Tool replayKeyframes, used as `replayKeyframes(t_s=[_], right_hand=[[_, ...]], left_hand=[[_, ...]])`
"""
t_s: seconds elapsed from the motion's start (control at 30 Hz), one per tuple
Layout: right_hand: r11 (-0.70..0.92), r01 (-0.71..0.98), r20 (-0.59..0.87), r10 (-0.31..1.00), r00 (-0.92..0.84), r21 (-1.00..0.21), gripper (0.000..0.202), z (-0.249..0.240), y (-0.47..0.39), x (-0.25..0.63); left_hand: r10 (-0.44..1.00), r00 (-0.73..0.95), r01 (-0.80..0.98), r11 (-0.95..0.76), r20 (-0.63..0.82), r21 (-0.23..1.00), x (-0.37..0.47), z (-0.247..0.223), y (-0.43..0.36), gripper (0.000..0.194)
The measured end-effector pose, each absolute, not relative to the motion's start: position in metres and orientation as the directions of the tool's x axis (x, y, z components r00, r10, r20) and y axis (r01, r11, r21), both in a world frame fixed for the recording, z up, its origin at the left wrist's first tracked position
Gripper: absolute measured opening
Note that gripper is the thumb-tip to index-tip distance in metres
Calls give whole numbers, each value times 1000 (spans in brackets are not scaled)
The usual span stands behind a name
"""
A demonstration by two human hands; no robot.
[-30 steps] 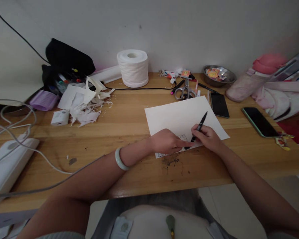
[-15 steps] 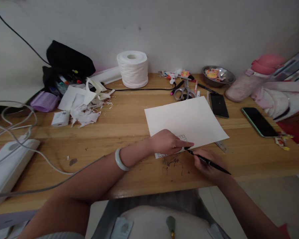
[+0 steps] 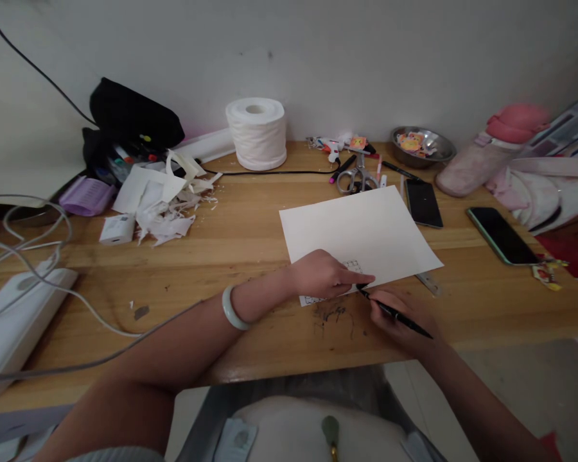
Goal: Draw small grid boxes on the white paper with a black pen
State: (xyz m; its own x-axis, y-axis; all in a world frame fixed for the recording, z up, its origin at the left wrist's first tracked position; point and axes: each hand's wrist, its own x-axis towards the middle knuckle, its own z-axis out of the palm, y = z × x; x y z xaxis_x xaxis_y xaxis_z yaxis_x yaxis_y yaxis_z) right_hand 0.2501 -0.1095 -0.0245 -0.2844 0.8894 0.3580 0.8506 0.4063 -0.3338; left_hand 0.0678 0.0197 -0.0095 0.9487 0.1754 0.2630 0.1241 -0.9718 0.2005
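Note:
A white sheet of paper lies slanted on the wooden table, with a small black-line drawing near its lower left corner. My left hand rests over that corner, index finger stretched to the right along the lower edge and the other fingers curled under; whether they hold anything is hidden. In my right hand is a black pen, its tip at the paper's lower edge by my left fingertip. A metal ruler sticks out from under the paper's right side.
Scissors, a glue gun and a metal bowl stand behind the paper. Two phones and a pink bottle are right. Left are paper scraps, a tissue roll and a power strip.
My right hand has shifted slightly left, and the pen's back end has swung left and a little down. The left hand and the paper look unchanged.

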Motion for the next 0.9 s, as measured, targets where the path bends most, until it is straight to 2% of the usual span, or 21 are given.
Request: replayKeyframes(t_s=[0.2,0.37,0.47,0.57,0.77,0.9], right_hand=[[280,863,290,943,-165,-420,14,-17,-107,247],[274,805,366,927,-76,-527,10,-17,-104,247],[248,749,340,940,-33,-615,9,-18,-102,249],[237,719,331,944,-11,-653,8,-19,-100,250],[265,753,368,929,-32,-603,8,-18,-103,251],[384,809,424,886,-187,-445,11,-15,-106,246]], left_hand=[[163,951,114,-975,264,191,68,-10,20,39],[166,946,114,-974,279,195,68,-12,20,41],[165,948,115,-975,271,192,68,-11,20,41],[172,948,122,-974,266,193,68,-10,20,41],[173,952,125,-972,252,197,68,-10,20,42],[164,949,117,-976,270,182,68,-10,20,41]])
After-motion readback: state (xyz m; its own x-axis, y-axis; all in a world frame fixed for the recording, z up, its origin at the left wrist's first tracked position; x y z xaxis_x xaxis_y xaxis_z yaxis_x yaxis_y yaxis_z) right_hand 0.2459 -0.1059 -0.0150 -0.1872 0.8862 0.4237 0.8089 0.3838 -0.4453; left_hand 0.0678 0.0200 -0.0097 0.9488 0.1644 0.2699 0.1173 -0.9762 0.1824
